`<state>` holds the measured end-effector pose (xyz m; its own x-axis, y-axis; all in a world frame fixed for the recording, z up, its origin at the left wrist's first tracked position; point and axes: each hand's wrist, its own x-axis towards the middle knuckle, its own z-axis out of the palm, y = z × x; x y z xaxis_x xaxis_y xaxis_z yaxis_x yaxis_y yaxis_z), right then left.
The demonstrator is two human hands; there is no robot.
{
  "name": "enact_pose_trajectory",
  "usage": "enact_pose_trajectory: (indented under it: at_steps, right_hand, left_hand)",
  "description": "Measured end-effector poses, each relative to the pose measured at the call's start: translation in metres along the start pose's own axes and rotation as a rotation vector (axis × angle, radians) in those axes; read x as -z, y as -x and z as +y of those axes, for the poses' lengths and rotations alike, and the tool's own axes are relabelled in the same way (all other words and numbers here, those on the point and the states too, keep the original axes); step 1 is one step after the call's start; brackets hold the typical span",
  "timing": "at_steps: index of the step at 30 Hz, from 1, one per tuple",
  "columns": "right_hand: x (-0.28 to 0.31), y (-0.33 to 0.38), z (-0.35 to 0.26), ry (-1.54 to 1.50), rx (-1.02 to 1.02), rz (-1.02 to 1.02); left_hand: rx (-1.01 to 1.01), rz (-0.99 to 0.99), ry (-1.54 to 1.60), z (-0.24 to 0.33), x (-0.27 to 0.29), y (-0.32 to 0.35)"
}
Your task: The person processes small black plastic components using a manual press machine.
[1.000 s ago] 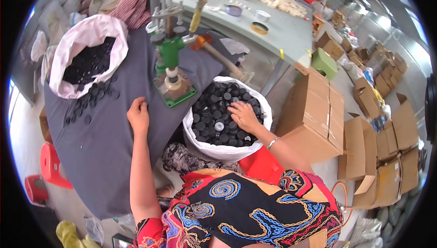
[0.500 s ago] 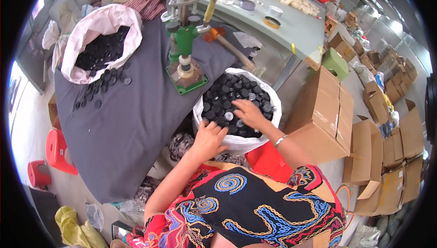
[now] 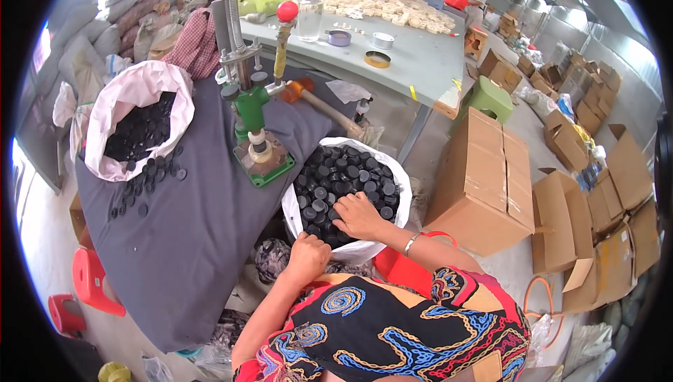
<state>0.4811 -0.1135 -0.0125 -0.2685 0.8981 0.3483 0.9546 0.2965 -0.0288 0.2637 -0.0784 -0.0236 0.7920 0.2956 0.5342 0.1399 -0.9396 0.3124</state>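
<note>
A white bag point(image 3: 402, 222) full of round black caps point(image 3: 343, 171) stands just in front of me. My right hand point(image 3: 359, 216) lies on the caps near the bag's front side, its fingers curled down among them; whatever is under the fingertips is hidden. At the bag's near left rim, my left hand point(image 3: 309, 256) is closed on the white edge. Left of the bag, a green hand press point(image 3: 251, 112) with a red-knobbed lever stands on a dark cloth-covered table point(image 3: 189, 242).
A pink-white sack point(image 3: 184, 91) of black discs lies at the table's far left, several discs spilled before it. A hammer point(image 3: 326, 106) lies behind the press. Cardboard boxes point(image 3: 484, 178) stand on the right, red stools point(image 3: 94, 280) on the left. Behind is a grey table point(image 3: 399, 73).
The view has shifted, so the scene sits further left and lower. My right hand's fingers went from stretched out to curled. My left hand moved from the caps to the bag's rim and closed.
</note>
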Motion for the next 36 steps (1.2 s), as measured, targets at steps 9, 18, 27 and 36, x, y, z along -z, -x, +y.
enact_pose_trajectory:
  at_steps: [9, 18, 27, 36]
  right_hand:
    - [-0.006, 0.01, -0.013, -0.25, -0.053, -0.041]
    - [0.004, -0.007, -0.018, -0.192, -0.047, 0.216]
    - [-0.013, -0.029, -0.025, -0.292, 0.018, 0.207]
    - [-0.02, -0.043, -0.035, -0.347, 0.095, 0.193]
  left_hand:
    - [-0.03, -0.045, 0.022, 0.001, 0.004, 0.0]
    - [0.066, -0.115, 0.259, 0.025, 0.075, -0.011]
    - [-0.352, -0.311, 1.247, 0.089, 0.19, -0.023]
    - [-0.511, -0.231, 1.196, 0.109, 0.206, -0.033]
